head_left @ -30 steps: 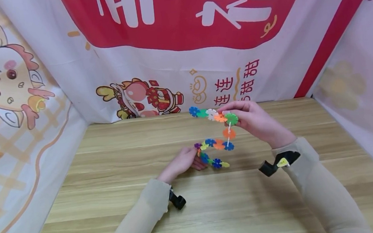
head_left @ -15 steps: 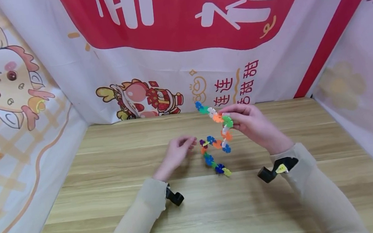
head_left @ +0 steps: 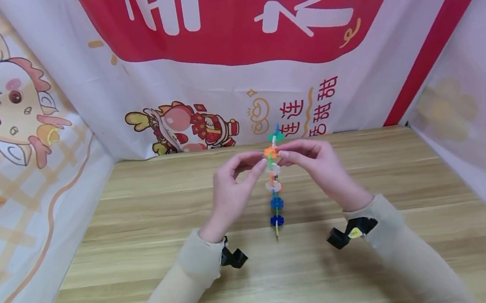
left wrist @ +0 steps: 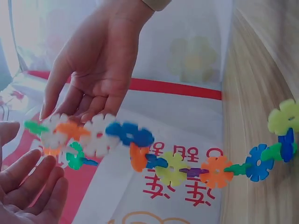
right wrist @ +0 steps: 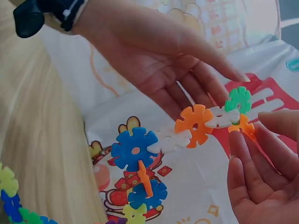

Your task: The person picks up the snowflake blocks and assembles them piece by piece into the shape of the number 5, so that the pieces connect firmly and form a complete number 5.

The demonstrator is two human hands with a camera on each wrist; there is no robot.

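Note:
A chain of snowflake building discs [head_left: 276,203] in several colours hangs above the table, seen nearly edge-on in the head view. My right hand [head_left: 325,168] pinches it near its upper end, by an orange disc [right wrist: 243,126]. The left hand [head_left: 230,184] is at the same place from the other side, thumb and fingers apart around a green disc [left wrist: 36,127]; whether its fingertips touch the chain is unclear. In the left wrist view the chain curves past blue and yellow discs to a yellow end disc [left wrist: 284,117]. A green disc [head_left: 276,137] shows above the fingers.
The wooden table [head_left: 149,277] spreads beneath both hands. A printed cloth [head_left: 201,82] forms the back wall, with more cloth at both sides. Each wrist wears a black camera mount, one at the left wrist [head_left: 233,258] and one at the right [head_left: 349,233].
My left hand let go of the lower part of the chain, drew back, then moved up to its upper end beside my right hand. The chain has swung from spread out to edge-on.

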